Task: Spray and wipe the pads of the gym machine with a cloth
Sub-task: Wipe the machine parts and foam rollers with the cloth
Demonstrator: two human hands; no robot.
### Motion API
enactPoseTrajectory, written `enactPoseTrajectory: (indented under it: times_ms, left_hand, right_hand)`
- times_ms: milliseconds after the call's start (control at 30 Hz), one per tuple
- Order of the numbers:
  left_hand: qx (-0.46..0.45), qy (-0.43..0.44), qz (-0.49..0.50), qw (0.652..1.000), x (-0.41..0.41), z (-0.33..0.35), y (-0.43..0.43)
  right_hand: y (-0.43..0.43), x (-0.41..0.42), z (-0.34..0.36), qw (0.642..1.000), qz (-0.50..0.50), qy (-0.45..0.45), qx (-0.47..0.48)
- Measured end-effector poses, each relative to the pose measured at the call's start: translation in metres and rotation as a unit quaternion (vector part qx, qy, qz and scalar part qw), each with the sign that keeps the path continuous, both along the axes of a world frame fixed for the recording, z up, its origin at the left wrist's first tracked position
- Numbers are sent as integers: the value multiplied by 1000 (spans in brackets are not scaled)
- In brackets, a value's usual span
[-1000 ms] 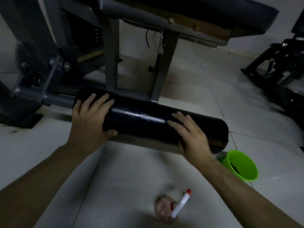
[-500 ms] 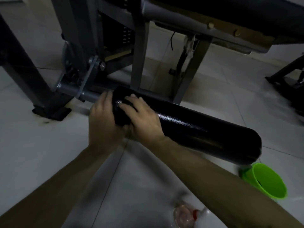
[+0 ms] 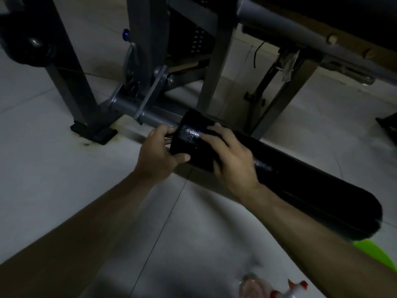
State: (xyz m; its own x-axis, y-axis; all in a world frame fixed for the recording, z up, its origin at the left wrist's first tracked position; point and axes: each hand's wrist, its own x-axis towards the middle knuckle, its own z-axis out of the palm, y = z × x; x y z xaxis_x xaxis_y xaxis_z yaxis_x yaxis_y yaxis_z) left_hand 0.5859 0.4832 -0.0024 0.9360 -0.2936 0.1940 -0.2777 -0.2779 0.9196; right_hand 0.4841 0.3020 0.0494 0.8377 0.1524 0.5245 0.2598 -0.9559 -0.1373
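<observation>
From where I stood, the job looked partly done. The black roller pad [image 3: 300, 186] lay low over the tiled floor [image 3: 53, 168], running from the middle of the scene out toward four o'clock. A wet, beaded patch [image 3: 191, 133] glistened near its inner end, which I took for spray already laid on. The spray bottle [image 3: 279, 291] stood set aside on the floor down at five o'clock, near a green tub [image 3: 384, 257] at the four o'clock edge. Wiping seemed to be the step in hand, and the droplets suggested that end was not yet dry. The big bench cushion [image 3: 322, 9] up at one o'clock was in no one's reach, so I judged it might yet need doing. The left hand [image 3: 158, 155] gripped the pad's inner end, where it met the grey metal bar [image 3: 129, 105] at ten o'clock. Its thumb lay across the near face and its fingers curled round behind the end. The right hand [image 3: 234, 160] lay on top of the pad just beside it, with fingers spread and pressing down rather than closed. Something matte and dark under those fingers may have been the cloth, but the room was too dim to say.
</observation>
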Motion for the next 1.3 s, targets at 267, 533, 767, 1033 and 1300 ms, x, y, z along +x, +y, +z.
enactPoseTrajectory:
  times_ms: [267, 533, 767, 1033, 1300]
  left_hand:
    - [-25, 1, -32, 999, 2, 11, 3]
    - [-60, 86, -36, 994, 13, 15, -4]
    - [-89, 118, -58, 987, 12, 22, -2]
    - [-84, 107, -25, 990, 6, 28, -9]
    - [-32, -1, -74, 997, -2, 29, -2]
  right_hand:
    - [20, 34, 24, 994, 66, 52, -72]
    - [-10, 5, 12, 1000, 14, 20, 1]
    - [28, 42, 26, 992, 77, 71, -66]
    - [-50, -43, 9, 999, -17, 21, -31]
    - [47, 53, 15, 998, 53, 24, -9]
